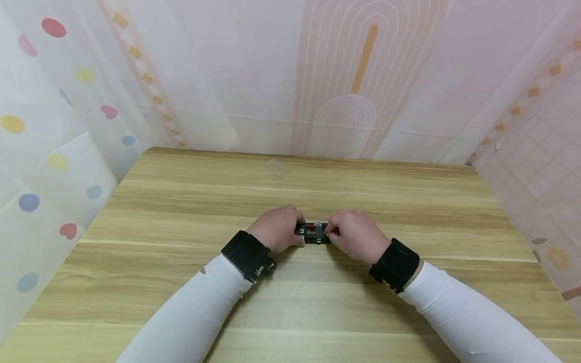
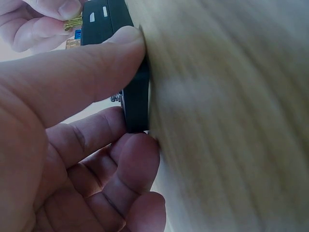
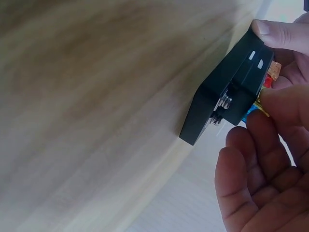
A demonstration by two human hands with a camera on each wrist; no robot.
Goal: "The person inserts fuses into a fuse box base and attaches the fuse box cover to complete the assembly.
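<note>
A small black fuse block point(image 1: 313, 234) lies on the wooden table point(image 1: 317, 312) between both hands. My left hand point(image 1: 290, 233) grips its left end; in the left wrist view the thumb point(image 2: 96, 63) lies along one side of the block point(image 2: 136, 101) and the fingers curl round the other. My right hand point(image 1: 333, 233) is at the block's right end and pinches a small yellow fuse point(image 2: 73, 22) that sits in it. The right wrist view shows the block point(image 3: 217, 104) with red point(image 3: 268, 82), orange point(image 3: 274, 70) and blue point(image 3: 248, 116) pieces beside the yellow fuse point(image 3: 261, 107).
Patterned fabric walls point(image 1: 345, 75) enclose the table on the left, the back and the right. Bare wood shows all round the hands. Black wrist bands point(image 1: 248, 255) sit over white sleeves point(image 1: 458, 312) on both arms.
</note>
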